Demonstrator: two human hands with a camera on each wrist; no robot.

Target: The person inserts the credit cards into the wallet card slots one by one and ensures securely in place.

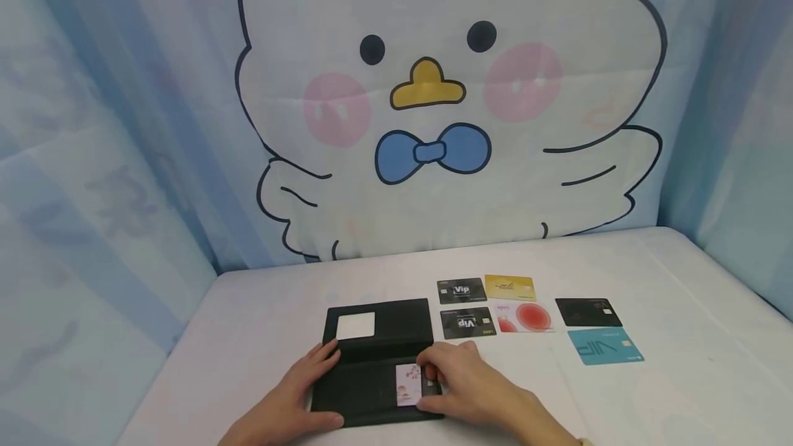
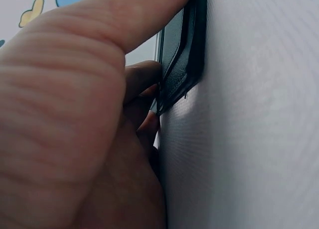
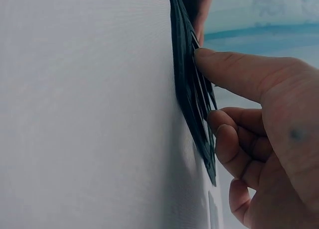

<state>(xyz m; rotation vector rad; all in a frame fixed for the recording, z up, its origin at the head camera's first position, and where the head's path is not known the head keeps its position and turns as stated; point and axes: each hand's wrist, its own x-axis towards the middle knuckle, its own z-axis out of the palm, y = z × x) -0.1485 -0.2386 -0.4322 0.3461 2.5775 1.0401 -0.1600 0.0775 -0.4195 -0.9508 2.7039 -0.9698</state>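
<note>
A black wallet (image 1: 359,387) lies unfolded on the table. A white card or panel (image 1: 356,326) shows in its upper half. In the lower half, a pink floral card (image 1: 408,385) stands in the right part, with a dark card (image 1: 430,385) beside it, partly under my fingers. My left hand (image 1: 297,391) rests on the wallet's left side, fingers straight, thumb along the near edge. With thumb and curled fingers, my right hand (image 1: 464,380) pinches the pink floral card at its right side. In the right wrist view, the thumb (image 3: 229,69) touches card edges at the wallet.
Behind the wallet to the right lie two black Vip cards (image 1: 461,290), a gold card (image 1: 510,288) and a pink card with a red circle (image 1: 525,317). Farther right are another black card (image 1: 587,312) and a teal VIP card (image 1: 606,346). A cartoon-print curtain (image 1: 434,212) hangs behind.
</note>
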